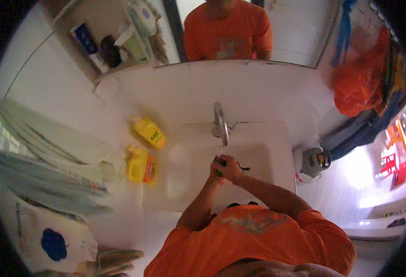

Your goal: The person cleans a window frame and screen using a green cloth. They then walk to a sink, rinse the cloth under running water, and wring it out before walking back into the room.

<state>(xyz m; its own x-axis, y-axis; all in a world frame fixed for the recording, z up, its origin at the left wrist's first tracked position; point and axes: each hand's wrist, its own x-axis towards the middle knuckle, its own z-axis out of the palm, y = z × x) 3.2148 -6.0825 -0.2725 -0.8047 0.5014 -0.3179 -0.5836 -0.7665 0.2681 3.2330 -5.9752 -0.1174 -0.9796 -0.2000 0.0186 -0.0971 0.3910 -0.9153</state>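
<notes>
Both hands are together over a white sink basin [185, 173], just below the spout of a metal faucet [220, 124]. My left hand [216, 169] and my right hand [231, 167] are closed around a small dark object [219, 167], mostly covered by the fingers. A thin dark cord or strap [245, 168] sticks out to the right of the hands. What the object is cannot be told. Whether water runs from the spout is too blurred to tell.
Two yellow bottles, one lying tilted [149, 132] and one with a handle [141, 168], are left of the basin. Towels [50, 138] hang at the far left. A mirror [293, 34] is ahead. A red plastic bag [353, 90] hangs at right, above a grey gas cylinder [310, 161].
</notes>
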